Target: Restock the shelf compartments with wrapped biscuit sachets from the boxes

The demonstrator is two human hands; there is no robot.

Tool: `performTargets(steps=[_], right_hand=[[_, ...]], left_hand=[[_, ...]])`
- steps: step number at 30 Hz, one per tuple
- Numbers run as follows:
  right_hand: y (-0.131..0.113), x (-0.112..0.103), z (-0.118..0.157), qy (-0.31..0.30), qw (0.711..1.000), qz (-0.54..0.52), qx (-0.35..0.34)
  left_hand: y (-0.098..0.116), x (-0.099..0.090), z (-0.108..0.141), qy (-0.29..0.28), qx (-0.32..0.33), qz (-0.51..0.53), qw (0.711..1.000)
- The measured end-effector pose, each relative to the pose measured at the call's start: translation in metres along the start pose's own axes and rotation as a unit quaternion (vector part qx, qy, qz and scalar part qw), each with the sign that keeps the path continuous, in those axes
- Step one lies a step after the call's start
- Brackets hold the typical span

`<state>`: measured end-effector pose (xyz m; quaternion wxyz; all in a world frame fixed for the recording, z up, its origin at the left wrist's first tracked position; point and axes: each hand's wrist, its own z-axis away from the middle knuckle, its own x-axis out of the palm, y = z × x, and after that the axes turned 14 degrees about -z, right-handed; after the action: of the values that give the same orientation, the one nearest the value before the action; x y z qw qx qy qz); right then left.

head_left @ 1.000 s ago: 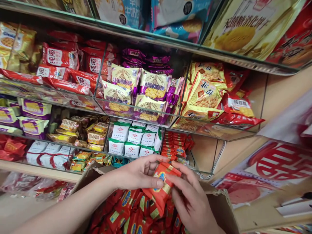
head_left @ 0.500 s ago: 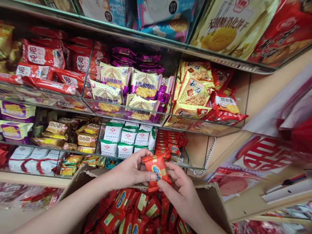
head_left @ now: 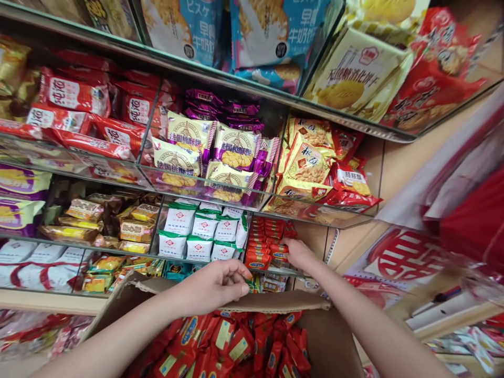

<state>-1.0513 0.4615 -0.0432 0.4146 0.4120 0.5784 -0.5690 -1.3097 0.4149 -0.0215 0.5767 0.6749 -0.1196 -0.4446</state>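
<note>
My right hand [head_left: 300, 254] reaches into a low shelf compartment, its fingers on the right end of a red snack packet [head_left: 279, 252] in the stacked rows there. Part of the fingers is hidden against the packets. Over the rim of a cardboard box [head_left: 275, 301], my left hand [head_left: 220, 281] hovers with curled fingers, thumb near the fingertips, and nothing visible in it. Inside the box lie many loose red packets [head_left: 240, 344] with gold and blue labels.
Left of the red rows stand white-and-green packets [head_left: 203, 227]. Above, a glass-fronted shelf holds purple-and-cream biscuit packs [head_left: 238, 146] and yellow packs [head_left: 307, 161]. A glass shelf edge [head_left: 271, 206] overhangs my right hand. Plastic-wrapped red goods [head_left: 472, 231] hang at the right.
The red packet that both hands held above the box is now at the shelf with my right hand, which moved forward. My left hand let go and stayed near the box rim.
</note>
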Motion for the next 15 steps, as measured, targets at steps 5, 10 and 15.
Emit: performTargets(steps=[5,10,15], right_hand=[[-0.002,0.006,-0.01,0.022,0.999,0.029,0.017],[-0.011,0.013,-0.016,0.013,0.998,0.053,0.026],[-0.015,0.021,-0.012,0.024,0.997,0.06,0.041]], left_hand=[[0.002,0.001,0.002,0.009,-0.005,-0.018,1.0],[0.002,0.001,0.003,0.014,-0.011,-0.03,0.999],[0.004,0.001,0.002,-0.001,-0.009,-0.069,0.998]])
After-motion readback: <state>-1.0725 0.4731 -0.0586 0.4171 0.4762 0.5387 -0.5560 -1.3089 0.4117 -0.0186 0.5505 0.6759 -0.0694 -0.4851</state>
